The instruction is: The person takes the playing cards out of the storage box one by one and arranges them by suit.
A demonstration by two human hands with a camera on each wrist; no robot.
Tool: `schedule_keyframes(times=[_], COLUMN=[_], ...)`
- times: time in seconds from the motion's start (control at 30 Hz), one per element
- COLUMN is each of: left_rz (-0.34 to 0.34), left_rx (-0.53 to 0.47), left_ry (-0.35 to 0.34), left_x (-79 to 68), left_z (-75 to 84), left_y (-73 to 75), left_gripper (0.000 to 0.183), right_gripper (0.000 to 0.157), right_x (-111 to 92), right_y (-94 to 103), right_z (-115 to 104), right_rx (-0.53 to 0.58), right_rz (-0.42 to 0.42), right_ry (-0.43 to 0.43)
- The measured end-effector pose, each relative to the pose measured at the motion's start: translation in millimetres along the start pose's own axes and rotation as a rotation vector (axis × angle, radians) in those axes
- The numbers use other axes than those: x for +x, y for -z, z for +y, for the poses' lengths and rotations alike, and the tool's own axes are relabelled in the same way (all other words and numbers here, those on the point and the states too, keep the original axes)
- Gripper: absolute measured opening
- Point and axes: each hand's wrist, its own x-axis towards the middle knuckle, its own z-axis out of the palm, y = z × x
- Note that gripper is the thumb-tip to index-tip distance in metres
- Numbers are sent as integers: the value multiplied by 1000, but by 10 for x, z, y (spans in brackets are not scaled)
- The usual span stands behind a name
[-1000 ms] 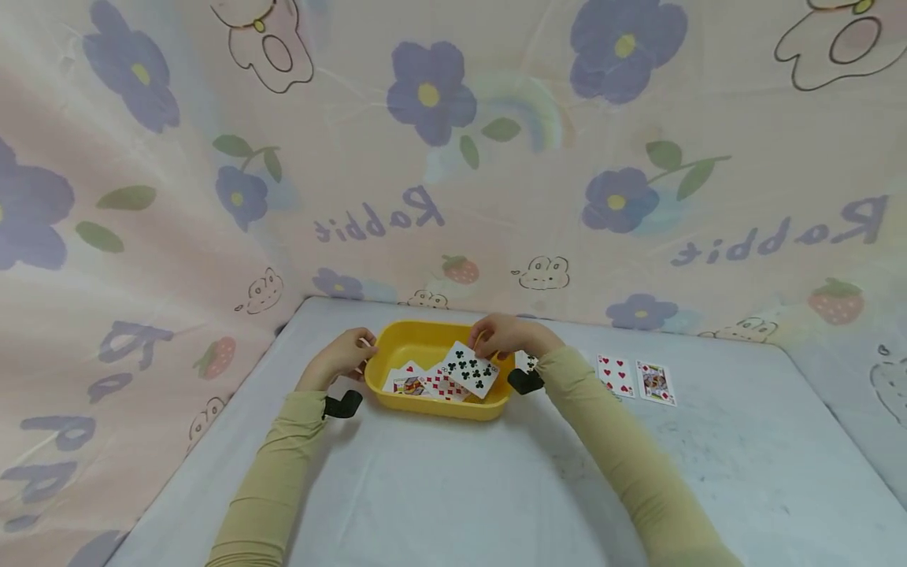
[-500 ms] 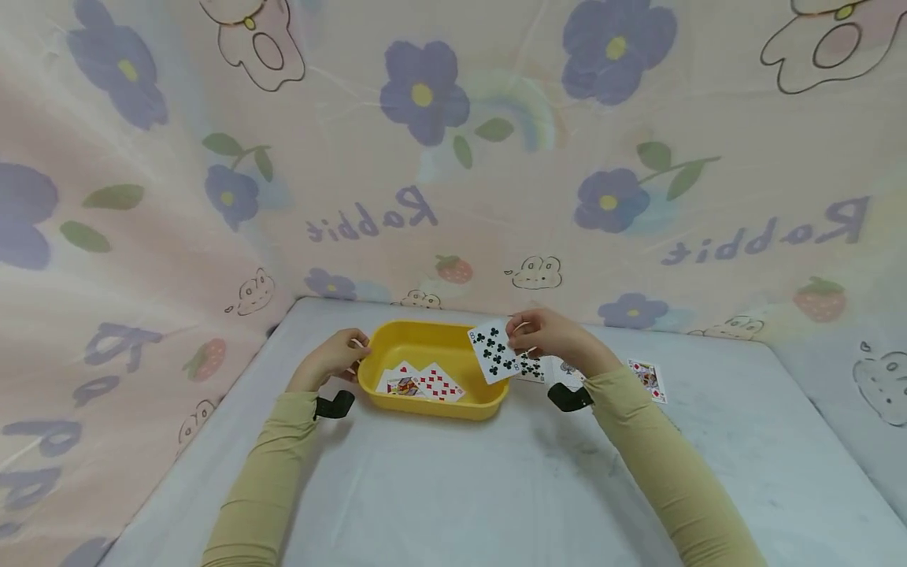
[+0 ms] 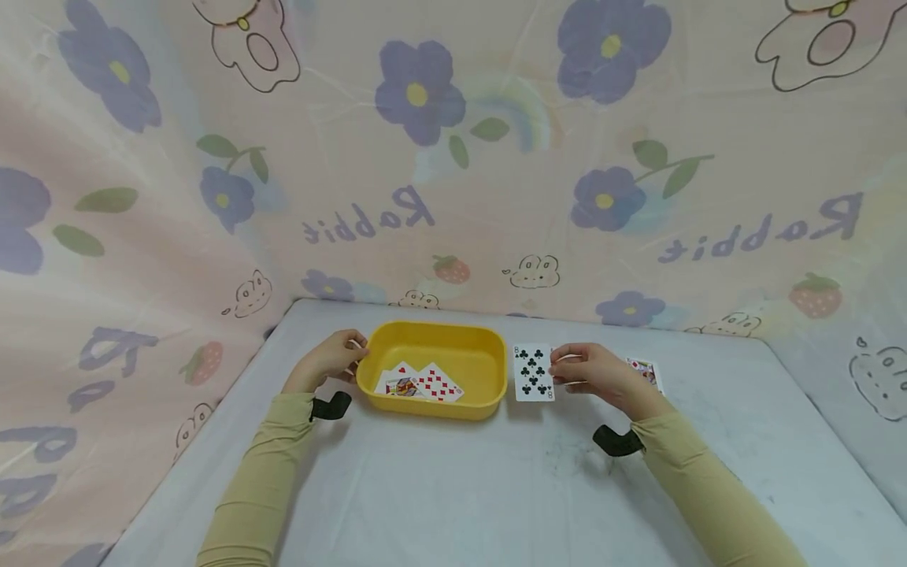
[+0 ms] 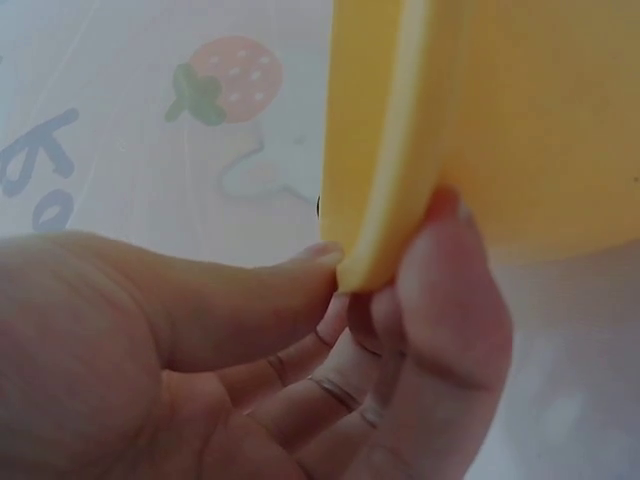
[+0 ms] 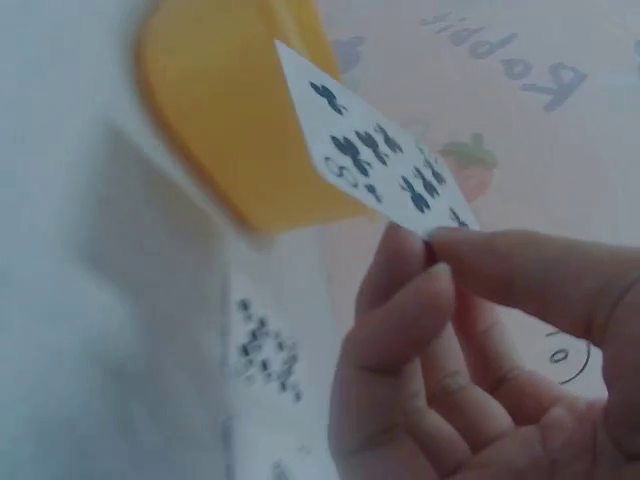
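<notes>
White counter (image 3: pixel 453 488), a playing card (image 3: pixel 534 374) pinched beside the tray

Nearest to us, the left sleeve (image 3: pixel 255 480) and the right sleeve (image 3: pixel 708 480) reach in over the counter. Beyond them, the fingers of the left hand (image 3: pixel 326 362) grip the rim at the left end of a yellow tray (image 3: pixel 425 407). The fingers of the right hand (image 3: pixel 598 376) pinch the playing card, an eight of clubs, by its right edge. It is just right of the tray; the right wrist view shows it tilted and raised, with a black-pipped card (image 5: pixel 265 350) lying below.

We judge it light, thin and springy, with a slick face that could slide or crease under a hard squeeze. An edge or corner seems the best hold. The tray looks like stiff, light plastic, and its rim gives a good grip.

Inside, near the left, we see a diamond card (image 3: pixel 441 383), a face card (image 3: pixel 401 388) and a heart card (image 3: pixel 402 369), overlapping. Another face card (image 3: pixel 646 373) shows partly behind the right hand. Farthest off hangs a pink backdrop (image 3: pixel 489 213) with purple flowers.
</notes>
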Motion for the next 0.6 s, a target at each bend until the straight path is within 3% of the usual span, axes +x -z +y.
schedule_keyframes(times=[0.23,0.6], left_rz=[-3,-1], left_rx=[-3,-1], left_ry=[-6,-12], left_x=[-37,-26], left_z=[15,16], left_y=[10,-4], left_gripper=[19,20], right_gripper=[30,24], right_x=[-94,-66], right_y=[26,-73], right_z=[249,583], right_rx=[66,114], right_rz=[60,39], right_ry=[-54,-85])
